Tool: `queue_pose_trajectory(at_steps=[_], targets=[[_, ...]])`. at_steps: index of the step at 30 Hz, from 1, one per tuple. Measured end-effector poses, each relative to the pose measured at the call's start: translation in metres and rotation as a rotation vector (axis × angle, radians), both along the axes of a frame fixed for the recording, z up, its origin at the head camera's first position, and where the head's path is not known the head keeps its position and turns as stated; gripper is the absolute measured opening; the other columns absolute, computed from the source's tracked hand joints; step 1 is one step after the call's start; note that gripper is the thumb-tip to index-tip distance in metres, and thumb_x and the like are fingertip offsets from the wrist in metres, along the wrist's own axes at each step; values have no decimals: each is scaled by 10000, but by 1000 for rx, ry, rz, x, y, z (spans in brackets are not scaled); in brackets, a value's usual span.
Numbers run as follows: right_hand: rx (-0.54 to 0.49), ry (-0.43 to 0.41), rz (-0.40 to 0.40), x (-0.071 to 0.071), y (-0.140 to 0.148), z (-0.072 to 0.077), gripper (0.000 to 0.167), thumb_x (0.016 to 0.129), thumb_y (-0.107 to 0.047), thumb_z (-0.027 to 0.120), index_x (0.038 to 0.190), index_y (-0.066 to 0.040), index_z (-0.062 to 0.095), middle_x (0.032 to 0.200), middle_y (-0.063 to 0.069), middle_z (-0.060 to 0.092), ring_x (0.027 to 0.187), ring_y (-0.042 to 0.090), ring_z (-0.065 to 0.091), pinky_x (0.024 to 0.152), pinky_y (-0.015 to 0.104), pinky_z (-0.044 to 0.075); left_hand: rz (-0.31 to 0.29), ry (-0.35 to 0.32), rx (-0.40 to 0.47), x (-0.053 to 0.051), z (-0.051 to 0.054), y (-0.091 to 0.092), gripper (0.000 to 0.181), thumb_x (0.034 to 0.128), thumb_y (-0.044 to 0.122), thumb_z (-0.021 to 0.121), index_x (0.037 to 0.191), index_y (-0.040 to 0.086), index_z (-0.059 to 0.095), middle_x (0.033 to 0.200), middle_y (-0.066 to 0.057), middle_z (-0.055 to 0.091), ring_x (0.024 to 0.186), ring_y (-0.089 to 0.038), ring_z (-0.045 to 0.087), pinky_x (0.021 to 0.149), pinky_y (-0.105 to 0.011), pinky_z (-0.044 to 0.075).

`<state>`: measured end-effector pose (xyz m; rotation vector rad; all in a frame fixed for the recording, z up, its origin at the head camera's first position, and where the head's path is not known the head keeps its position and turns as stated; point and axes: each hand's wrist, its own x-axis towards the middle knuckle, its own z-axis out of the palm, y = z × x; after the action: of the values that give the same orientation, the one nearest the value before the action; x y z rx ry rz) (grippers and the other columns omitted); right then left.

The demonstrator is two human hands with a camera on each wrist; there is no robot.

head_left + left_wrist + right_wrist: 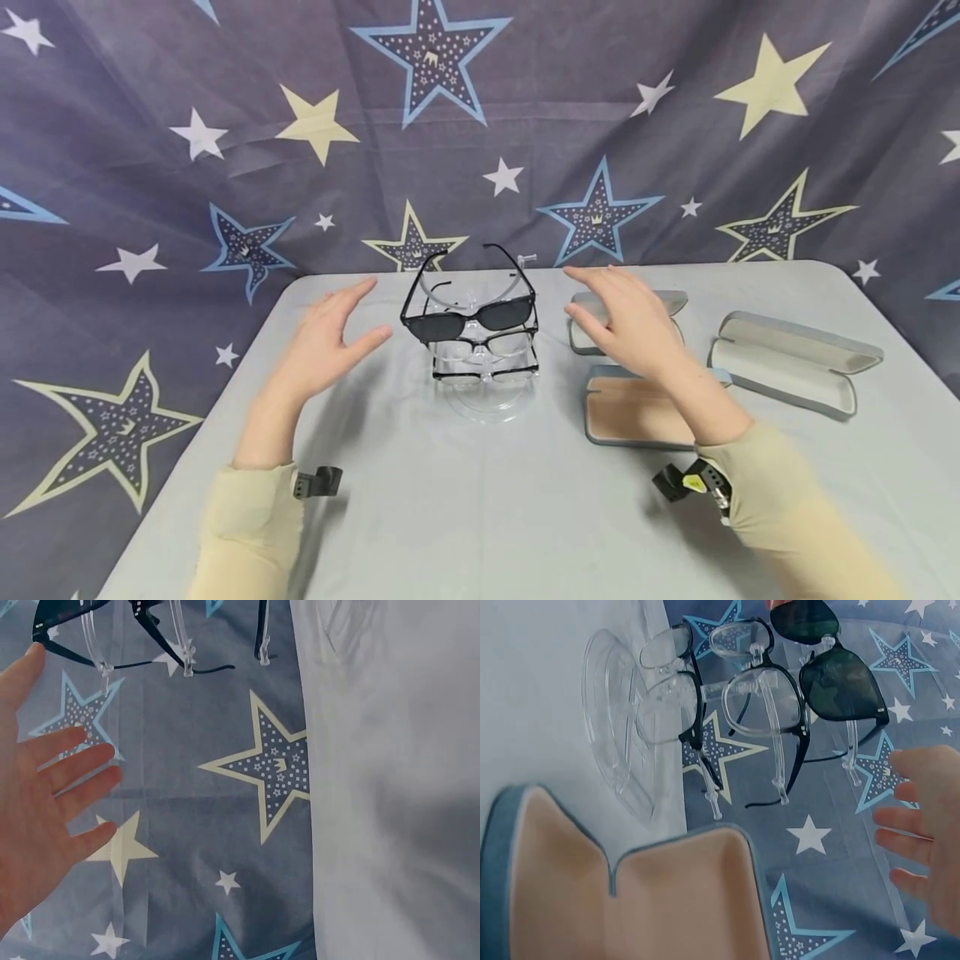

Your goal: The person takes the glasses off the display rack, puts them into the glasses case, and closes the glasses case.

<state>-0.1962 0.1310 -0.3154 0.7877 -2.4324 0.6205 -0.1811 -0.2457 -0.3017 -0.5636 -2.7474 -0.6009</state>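
A clear display stand point(491, 408) in the middle of the table holds three pairs of glasses. Black sunglasses point(504, 314) sit on top, black-framed eyeglasses point(510, 343) below them, and half-rimmed eyeglasses point(513, 377) at the bottom. Left of the sunglasses, my left hand point(318, 346) is raised with fingers extended and thumb apart, holding nothing. My right hand point(626, 321) hovers on the other side, its fingers also extended and nothing in it. In the right wrist view, a gap shows between that hand point(934, 832) and the dark lenses point(842, 684).
Three open glasses cases stand on the right: a peach-lined one point(630, 417) under my right forearm, a grey one point(585, 335) behind my right hand, and another grey one point(787, 379) farther right. A star-patterned cloth point(480, 142) hangs behind the white table point(465, 508).
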Motion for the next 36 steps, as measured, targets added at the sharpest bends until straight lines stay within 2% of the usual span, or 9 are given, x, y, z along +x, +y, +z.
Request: queue_pose_trajectory(at_steps=[6,13,18,23,27,32,36], targets=[[-44,21,21,3,-9,-1,422,885,-283,575,1272,-124,520,1234,63,579,1146,278,507,985,417,369,-51,88,110,1,-8,9,611,841,351,624,1365,125,409,1326,-117,489,1214,-307,439,1027,-470,301],[-95,82,69,4,-23,-1,393,876,-237,587,1248,-119,538,1219,66,588,1117,273,533,979,395,384,-80,165,207,3,-12,21,564,832,239,649,1349,169,434,1214,-78,572,1118,-255,526,982,-442,358],[-120,121,96,4,-30,-1,360,874,-218,593,1221,-128,561,1214,41,592,1104,238,546,977,369,392,-106,244,261,3,-16,29,533,809,170,671,1309,150,485,1147,-67,608,1048,-217,569,954,-395,389],[-134,133,114,3,-34,-1,322,869,-185,598,1186,-128,588,1193,41,602,1091,222,553,958,364,410,-142,330,278,4,-17,35,458,790,114,684,1228,86,555,1082,-77,634,981,-226,593,920,-366,415],[-117,128,114,2,-36,-3,310,870,-174,595,1178,-133,595,1142,39,623,1030,217,577,914,354,437,-156,375,262,6,-17,39,380,802,108,673,1173,78,594,1059,-70,637,947,-211,595,892,-345,430],[-101,119,116,1,-37,-5,305,869,-155,591,1174,-136,596,1094,37,634,971,212,593,869,349,457,-143,391,228,8,-18,42,324,824,133,656,1140,82,612,1039,-59,635,929,-182,587,859,-333,440],[-111,127,122,0,-38,-5,284,868,-144,590,1151,-133,609,1077,39,637,964,211,597,857,350,462,-128,392,237,9,-19,43,308,824,126,658,1128,90,621,1015,-54,637,907,-177,588,834,-338,447]])
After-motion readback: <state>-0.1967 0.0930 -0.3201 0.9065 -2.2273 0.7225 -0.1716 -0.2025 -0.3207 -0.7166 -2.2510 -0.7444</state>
